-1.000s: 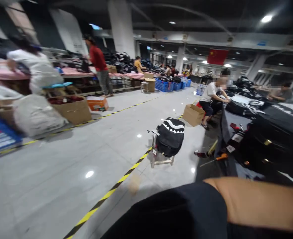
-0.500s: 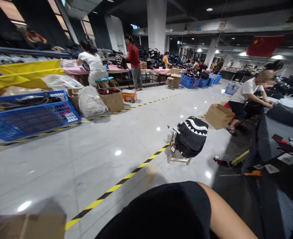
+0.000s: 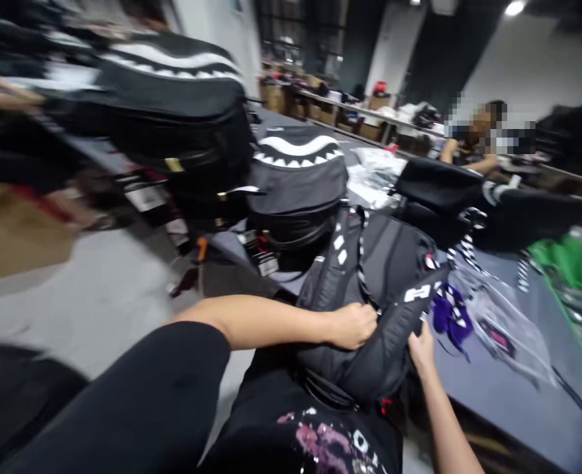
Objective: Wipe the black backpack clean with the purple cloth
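Note:
A black backpack [image 3: 390, 263] leans at the table edge in front of me, its padded back and straps facing up. My left hand [image 3: 355, 326] is closed in a fist against the padded back, beside a shoulder strap. My right hand [image 3: 422, 345] grips the outer side of the shoulder strap [image 3: 404, 322], which bears a white mark; its fingertips are partly hidden. Black-and-white checkered cord [image 3: 363, 250] runs over the bag. Just beyond stands another black backpack [image 3: 295, 181] with a white zigzag-tooth band, and a larger one [image 3: 177, 99] like it stands to the left.
On the grey table [image 3: 473, 375] lie a purple strap bundle [image 3: 451, 316], clear plastic bags [image 3: 503, 329] and black bag pieces [image 3: 493, 204]. A green bag [image 3: 572, 263] sits at the right. Another person [image 3: 473, 138] works across the table; a cardboard box [image 3: 19, 230] is at the left.
My view has swung from the aisle and the backpack on a stool round to the table. Both my hands now show on a backpack; before, only part of one arm was visible.

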Motion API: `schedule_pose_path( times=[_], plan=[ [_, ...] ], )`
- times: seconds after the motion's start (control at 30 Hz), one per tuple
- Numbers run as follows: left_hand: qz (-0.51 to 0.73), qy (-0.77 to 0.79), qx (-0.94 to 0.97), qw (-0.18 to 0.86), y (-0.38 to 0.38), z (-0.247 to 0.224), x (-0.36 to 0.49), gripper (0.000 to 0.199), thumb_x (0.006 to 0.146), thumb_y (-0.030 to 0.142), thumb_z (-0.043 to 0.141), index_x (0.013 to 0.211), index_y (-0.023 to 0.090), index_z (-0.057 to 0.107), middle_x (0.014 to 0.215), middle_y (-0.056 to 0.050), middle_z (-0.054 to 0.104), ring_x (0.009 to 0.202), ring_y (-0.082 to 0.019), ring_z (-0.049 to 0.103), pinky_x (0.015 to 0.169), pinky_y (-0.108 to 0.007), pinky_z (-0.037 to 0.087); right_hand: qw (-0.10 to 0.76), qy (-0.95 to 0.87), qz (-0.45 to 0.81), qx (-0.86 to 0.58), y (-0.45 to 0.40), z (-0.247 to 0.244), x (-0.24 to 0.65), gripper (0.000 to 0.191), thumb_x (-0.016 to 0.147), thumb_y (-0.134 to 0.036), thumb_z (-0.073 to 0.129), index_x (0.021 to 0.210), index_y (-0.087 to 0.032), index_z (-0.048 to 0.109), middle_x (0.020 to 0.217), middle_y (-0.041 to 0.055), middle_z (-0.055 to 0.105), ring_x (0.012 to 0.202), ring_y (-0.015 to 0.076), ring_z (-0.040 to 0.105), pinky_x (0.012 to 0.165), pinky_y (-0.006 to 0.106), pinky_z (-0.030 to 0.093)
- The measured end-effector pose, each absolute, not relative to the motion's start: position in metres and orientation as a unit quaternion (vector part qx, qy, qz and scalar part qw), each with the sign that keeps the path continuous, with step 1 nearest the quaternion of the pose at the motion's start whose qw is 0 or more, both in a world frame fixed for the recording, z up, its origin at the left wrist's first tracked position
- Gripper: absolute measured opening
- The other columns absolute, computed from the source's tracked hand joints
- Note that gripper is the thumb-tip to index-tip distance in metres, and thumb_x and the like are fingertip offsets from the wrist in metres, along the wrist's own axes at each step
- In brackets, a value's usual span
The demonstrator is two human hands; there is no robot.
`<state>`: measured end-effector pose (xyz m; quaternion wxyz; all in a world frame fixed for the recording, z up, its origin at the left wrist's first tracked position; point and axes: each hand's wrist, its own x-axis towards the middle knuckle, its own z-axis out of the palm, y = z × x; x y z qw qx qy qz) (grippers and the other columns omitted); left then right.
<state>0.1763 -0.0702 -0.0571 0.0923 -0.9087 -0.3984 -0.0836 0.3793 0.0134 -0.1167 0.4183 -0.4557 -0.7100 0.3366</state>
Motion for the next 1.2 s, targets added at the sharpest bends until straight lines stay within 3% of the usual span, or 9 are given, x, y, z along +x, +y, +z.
schedule_pose_path(
  times=[0.07, 0.17, 0.23, 0.33, 0.57, 0.77, 0.93, 1.07, 1.2],
  plan=[
    [-0.079, -0.35, -0.929, 0.094, -0.053, -0.048, 0.171, 0.015, 0.083, 0.022, 0.054, 0.082, 0.01, 0.062, 0.085, -0.013, 0.063, 0.077, -0.022, 0.059, 0.057, -0.032, 0.046, 0.423, -0.685, 0.33, -0.493, -0.002, -0.119, 0.407, 0.047, 0.086, -0.045, 0.061, 0.123, -0.017, 0.056, 0.116, 0.0107, 0.064, 0.104, 0.0253, 0.06, 0.091, 0.045, 0.05],
    [-0.118, -0.425, -0.888, 0.128, -0.026, -0.011, 0.164, 0.014, 0.084, 0.014, 0.048, 0.088, 0.011, 0.06, 0.089, -0.013, 0.064, 0.079, -0.022, 0.057, 0.059, -0.034, 0.043, 0.421, -0.68, 0.343, -0.493, -0.014, -0.114, 0.416, 0.052, 0.083, -0.043, 0.061, 0.128, -0.017, 0.054, 0.119, 0.0116, 0.064, 0.109, 0.0267, 0.06, 0.093, 0.042, 0.05],
    [-0.174, -0.465, -0.852, 0.165, -0.004, 0.016, 0.167, 0.02, 0.09, 0.015, 0.041, 0.097, 0.012, 0.059, 0.096, -0.013, 0.064, 0.089, -0.023, 0.057, 0.066, -0.035, 0.042, 0.414, -0.696, 0.352, -0.47, -0.015, -0.107, 0.414, 0.05, 0.083, -0.04, 0.06, 0.127, -0.017, 0.053, 0.122, 0.0121, 0.063, 0.112, 0.0267, 0.058, 0.096, 0.042, 0.047],
    [-0.193, -0.351, -0.894, 0.203, 0.032, 0.038, 0.183, 0.024, 0.096, 0.024, 0.037, 0.096, 0.014, 0.059, 0.102, -0.012, 0.063, 0.098, -0.022, 0.054, 0.081, -0.036, 0.04, 0.401, -0.717, 0.361, -0.442, -0.014, -0.1, 0.411, 0.045, 0.084, -0.036, 0.058, 0.125, -0.017, 0.053, 0.123, 0.0117, 0.061, 0.116, 0.0262, 0.055, 0.1, 0.042, 0.044],
    [-0.123, -0.234, -0.949, 0.169, 0.071, 0.021, 0.205, 0.044, 0.095, 0.049, 0.039, 0.076, 0.016, 0.061, 0.074, -0.007, 0.065, 0.069, -0.018, 0.054, 0.069, -0.036, 0.032, 0.394, -0.711, 0.374, -0.446, -0.023, -0.117, 0.411, 0.047, 0.087, -0.034, 0.056, 0.131, -0.018, 0.05, 0.124, 0.0122, 0.061, 0.11, 0.0256, 0.058, 0.096, 0.042, 0.046],
    [-0.139, -0.27, -0.925, 0.229, 0.116, 0.051, 0.165, 0.055, 0.094, 0.057, 0.035, 0.071, 0.018, 0.065, 0.073, -0.006, 0.062, 0.079, -0.02, 0.05, 0.089, -0.042, 0.034, 0.403, -0.697, 0.395, -0.442, -0.022, -0.12, 0.404, 0.05, 0.089, -0.034, 0.054, 0.136, -0.021, 0.046, 0.129, 0.0106, 0.057, 0.121, 0.0252, 0.052, 0.106, 0.045, 0.039],
    [-0.144, -0.304, -0.911, 0.237, 0.105, 0.047, 0.165, 0.038, 0.094, 0.042, 0.042, 0.076, 0.017, 0.065, 0.085, -0.007, 0.061, 0.093, -0.022, 0.05, 0.102, -0.047, 0.03, 0.331, -0.724, 0.383, -0.468, -0.017, -0.114, 0.411, 0.053, 0.091, -0.036, 0.05, 0.141, -0.02, 0.04, 0.125, 0.0109, 0.06, 0.116, 0.0256, 0.056, 0.1, 0.044, 0.045],
    [-0.15, -0.295, -0.929, 0.165, 0.069, 0.015, 0.183, 0.028, 0.092, 0.032, 0.044, 0.075, 0.018, 0.062, 0.076, -0.004, 0.059, 0.087, -0.019, 0.051, 0.104, -0.046, 0.032, 0.266, -0.772, 0.237, -0.527, -0.018, -0.075, 0.42, 0.056, 0.089, -0.036, 0.053, 0.141, -0.019, 0.041, 0.128, 0.0152, 0.056, 0.113, 0.0313, 0.056, 0.091, 0.048, 0.049],
    [-0.201, -0.319, -0.912, 0.162, 0.066, -0.011, 0.189, 0.022, 0.091, 0.025, 0.043, 0.081, 0.018, 0.062, 0.087, -0.005, 0.061, 0.103, -0.021, 0.05, 0.109, -0.048, 0.03, 0.405, -0.783, 0.027, -0.471, -0.025, -0.013, 0.389, 0.048, 0.092, -0.025, 0.049, 0.138, -0.016, 0.043, 0.129, 0.016, 0.053, 0.121, 0.0279, 0.048, 0.101, 0.046, 0.041]
  ],
)
